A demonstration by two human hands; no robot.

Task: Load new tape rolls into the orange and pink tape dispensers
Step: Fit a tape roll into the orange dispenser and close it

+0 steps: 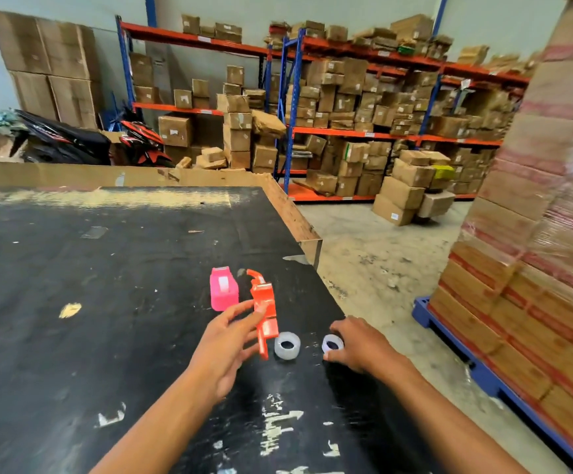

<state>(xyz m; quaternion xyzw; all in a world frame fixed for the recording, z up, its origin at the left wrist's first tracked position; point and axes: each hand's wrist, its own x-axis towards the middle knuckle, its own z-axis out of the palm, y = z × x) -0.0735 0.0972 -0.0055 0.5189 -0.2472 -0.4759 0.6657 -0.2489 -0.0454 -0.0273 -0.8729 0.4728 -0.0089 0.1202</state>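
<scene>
a scuffed black table [73, 268] stands before shelving [363, 97] packed with cardboard boxes, beside a shrink-wrapped pallet stack [535, 234].

Warehouse / stockroom. Evidence: blue-orange pallet racking [363, 131] packed w/ cardboard cartons [401, 196]; shrink-wrapped pallet load [535, 251] on blue pallet [456, 350]; bare concrete floor [374, 254]; scuffed black packing bench [107, 285]; motorbikes [73, 142] parked by wall.

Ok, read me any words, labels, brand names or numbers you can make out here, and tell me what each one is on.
No text here can be read with confidence.
Black scooter: red lettering on its side, too blurred to read.
Cardboard boxes on the shelves: white labels, too small to read.
Shelf beams: white tags, unreadable.
Pink dispenser, orange dispenser: no visible markings.
</scene>
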